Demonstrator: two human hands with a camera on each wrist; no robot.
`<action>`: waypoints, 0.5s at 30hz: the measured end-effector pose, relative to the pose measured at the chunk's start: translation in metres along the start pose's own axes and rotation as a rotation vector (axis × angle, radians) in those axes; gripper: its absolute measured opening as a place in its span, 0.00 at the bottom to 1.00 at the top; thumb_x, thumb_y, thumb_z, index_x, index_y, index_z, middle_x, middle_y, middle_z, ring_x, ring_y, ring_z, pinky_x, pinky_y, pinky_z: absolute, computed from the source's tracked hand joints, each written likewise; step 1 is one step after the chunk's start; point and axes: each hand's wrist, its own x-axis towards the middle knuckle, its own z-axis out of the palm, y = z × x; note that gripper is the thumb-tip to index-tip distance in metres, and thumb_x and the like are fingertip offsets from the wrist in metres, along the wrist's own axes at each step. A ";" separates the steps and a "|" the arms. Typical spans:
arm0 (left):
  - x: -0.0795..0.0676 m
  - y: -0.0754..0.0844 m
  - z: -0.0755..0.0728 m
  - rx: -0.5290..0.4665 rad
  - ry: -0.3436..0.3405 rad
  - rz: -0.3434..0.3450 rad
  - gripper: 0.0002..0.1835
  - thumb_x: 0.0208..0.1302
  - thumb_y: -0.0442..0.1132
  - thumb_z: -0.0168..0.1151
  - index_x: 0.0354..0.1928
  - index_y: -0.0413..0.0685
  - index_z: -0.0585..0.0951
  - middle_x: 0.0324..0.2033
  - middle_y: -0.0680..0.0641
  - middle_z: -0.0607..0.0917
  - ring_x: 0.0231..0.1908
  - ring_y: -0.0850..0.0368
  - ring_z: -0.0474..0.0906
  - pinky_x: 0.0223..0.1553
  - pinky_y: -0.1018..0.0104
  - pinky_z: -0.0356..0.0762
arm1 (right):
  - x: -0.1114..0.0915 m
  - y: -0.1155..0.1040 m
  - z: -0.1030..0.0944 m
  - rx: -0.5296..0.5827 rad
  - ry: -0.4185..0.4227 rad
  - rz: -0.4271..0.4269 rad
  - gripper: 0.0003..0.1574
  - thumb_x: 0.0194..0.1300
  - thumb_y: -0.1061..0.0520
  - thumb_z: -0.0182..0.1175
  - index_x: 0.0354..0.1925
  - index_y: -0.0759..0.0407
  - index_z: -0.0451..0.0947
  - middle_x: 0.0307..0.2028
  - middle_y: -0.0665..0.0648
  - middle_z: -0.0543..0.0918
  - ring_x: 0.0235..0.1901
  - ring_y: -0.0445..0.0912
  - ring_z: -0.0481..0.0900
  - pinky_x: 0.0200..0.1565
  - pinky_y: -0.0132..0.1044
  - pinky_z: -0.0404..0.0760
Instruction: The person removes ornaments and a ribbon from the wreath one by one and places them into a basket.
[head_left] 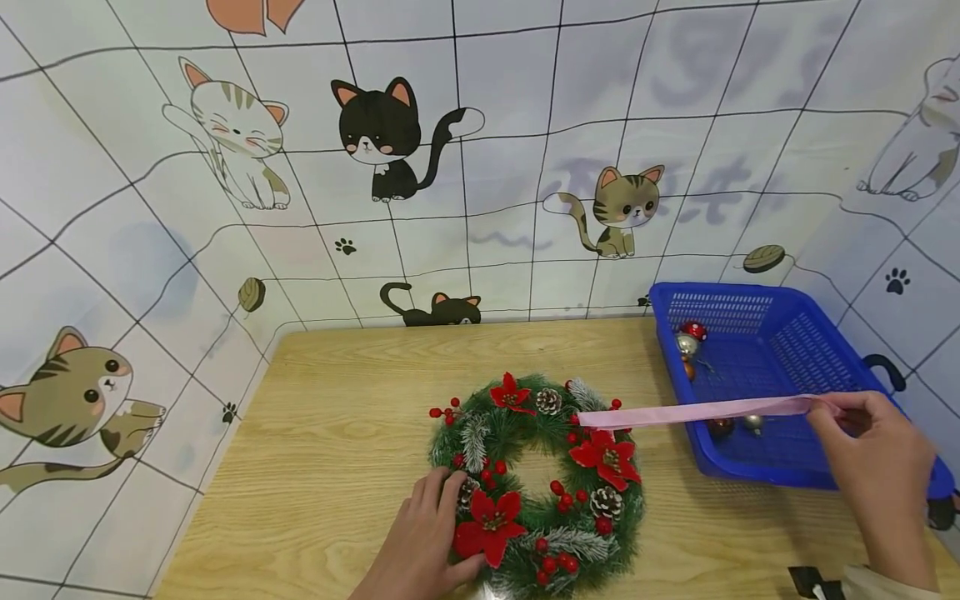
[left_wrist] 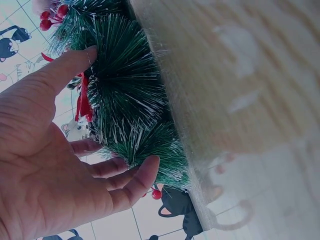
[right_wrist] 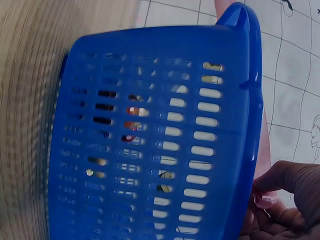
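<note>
A green Christmas wreath (head_left: 551, 550) with red poinsettias, berries, pinecones and frosted sprigs lies on the wooden table. My left hand (head_left: 429, 533) rests on its left side, thumb by the lower red flower; in the left wrist view the fingers (left_wrist: 135, 182) touch the green bristles with the palm off them. A pink ribbon (head_left: 690, 412) stretches from the wreath's upper right part across the blue basket. Its right end is pinched between thumb and fingers of my right hand (head_left: 877, 454), above the basket's front side. How the ribbon's left end is fixed cannot be seen.
The blue plastic basket (head_left: 678, 400) stands at the table's right side, with several small ornaments (head_left: 687, 343) inside. A wall covering with printed cats (head_left: 378, 133) rises behind the wooden table (head_left: 322, 433).
</note>
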 end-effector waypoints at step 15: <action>-0.002 -0.001 0.002 0.002 0.006 0.004 0.52 0.59 0.62 0.83 0.73 0.40 0.68 0.65 0.36 0.73 0.60 0.38 0.75 0.48 0.42 0.83 | 0.011 0.017 -0.009 0.068 0.017 0.131 0.18 0.73 0.59 0.61 0.53 0.73 0.79 0.32 0.51 0.81 0.26 0.19 0.61 0.29 0.14 0.61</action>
